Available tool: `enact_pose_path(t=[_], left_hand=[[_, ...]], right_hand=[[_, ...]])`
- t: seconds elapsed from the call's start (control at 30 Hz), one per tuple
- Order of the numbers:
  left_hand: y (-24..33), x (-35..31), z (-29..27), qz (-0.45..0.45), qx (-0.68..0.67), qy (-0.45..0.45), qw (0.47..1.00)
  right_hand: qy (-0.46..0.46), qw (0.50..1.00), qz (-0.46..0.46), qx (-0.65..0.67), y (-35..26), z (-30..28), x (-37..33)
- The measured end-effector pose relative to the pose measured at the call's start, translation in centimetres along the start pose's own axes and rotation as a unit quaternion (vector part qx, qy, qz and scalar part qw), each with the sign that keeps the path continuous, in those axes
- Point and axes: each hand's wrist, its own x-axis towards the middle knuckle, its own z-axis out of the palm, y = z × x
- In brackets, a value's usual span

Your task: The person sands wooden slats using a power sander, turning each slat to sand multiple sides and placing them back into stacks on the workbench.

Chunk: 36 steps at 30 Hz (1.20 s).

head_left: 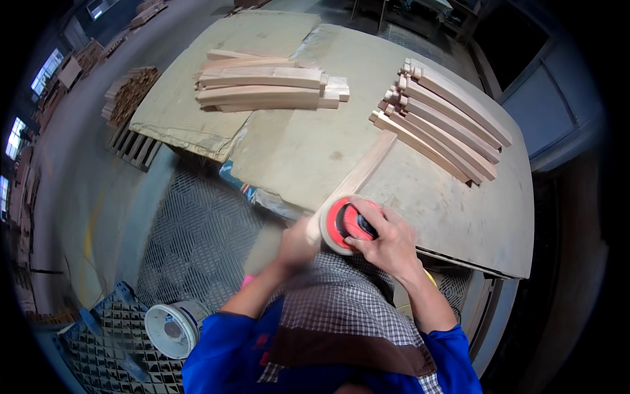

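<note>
My right hand [387, 241] is wrapped round a red orbital sander [341, 220], its round pad against the near part of a pale wooden strip [367, 164]. That strip slants from the table's near edge toward the right-hand stack. At its near end my left hand [298, 244], somewhat blurred, is closed round the wood. A stack of slightly curved wooden pieces [446, 118] with narrowed ends lies at the right of the table. Another pile of wooden pieces [262, 82] rests at the far left.
The worn, pale-topped table [295, 151] has a ragged, torn near-left edge. A white bucket [174, 328] stands on the floor at lower left, beside a dark grid mat [190, 230]. Further left, stacked wood [134, 92] sits on a pallet [134, 146]. A yellow cord [430, 277] hangs by my right forearm.
</note>
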Motion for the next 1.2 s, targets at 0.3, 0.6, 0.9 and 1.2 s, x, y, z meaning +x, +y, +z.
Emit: enact_pose_path(t=[0.3, 0.6, 0.9, 1.2], left_hand=[[-1.3, -0.6, -0.7, -0.110, -0.132, -0.126, 0.977], [1.8, -0.3, -2.2, 0.050, 0.041, -0.007, 0.998], [0.2, -2.8, -3.3, 0.024, 0.113, -0.065, 0.991], [0.1, -2.8, -6.4, -0.233, -0.189, -0.129, 0.945]], right_hand=[[0.013, 0.998, -0.059, 0.027, 0.4, 1.3, 0.8], [0.030, 0.999, 0.035, -0.015, 3.3, -0.1, -1.9], [0.009, 0.998, 0.051, 0.026, 3.6, 0.7, 2.6], [0.025, 0.990, 0.134, -0.040, 8.8, 0.0, 10.6]])
